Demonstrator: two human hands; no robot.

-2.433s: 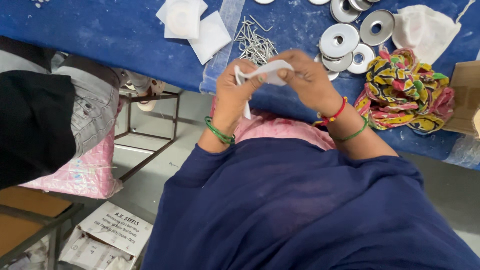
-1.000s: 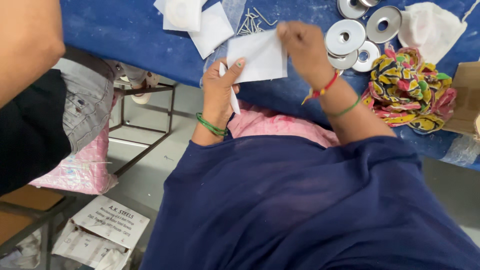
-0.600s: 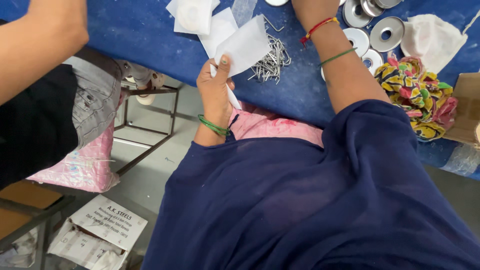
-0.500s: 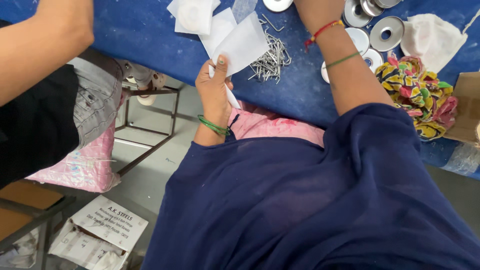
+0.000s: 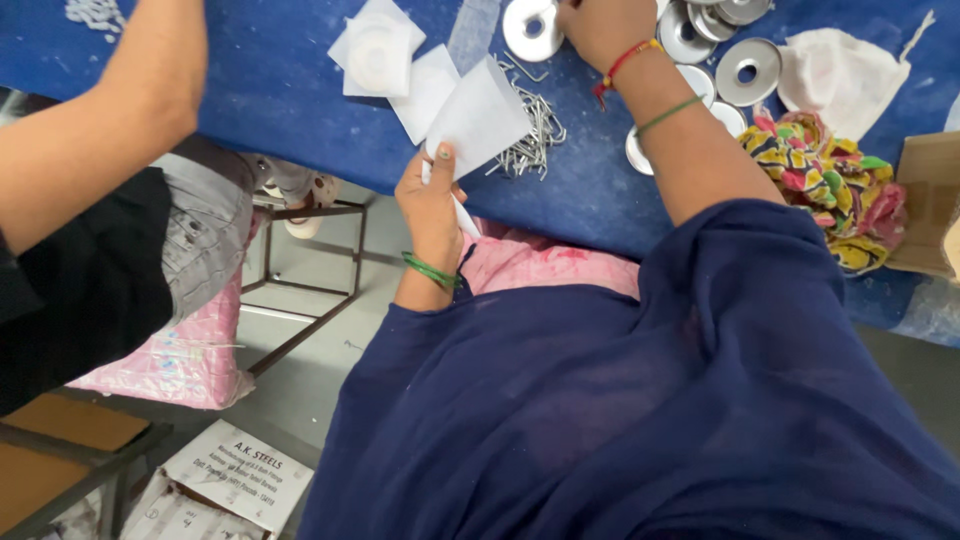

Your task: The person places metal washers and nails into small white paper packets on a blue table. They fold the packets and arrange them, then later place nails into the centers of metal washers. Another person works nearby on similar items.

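The left hand pinches a thin white pouch, flat and translucent, thumb pressed on its lower corner, holding it up over the table's near edge. The right hand reaches far across to the round metal discs, shiny steel with a centre hole; its fingers curl down on one, though how firmly it grips I cannot tell. Between them lies a heap of bent wire clips, grey and tangled. More white pouches sit flat nearby. A bright patterned cloth bunches at the right. The blue table cover is dusty and scuffed. Another person's bare arm crosses at left, above a grey floor.
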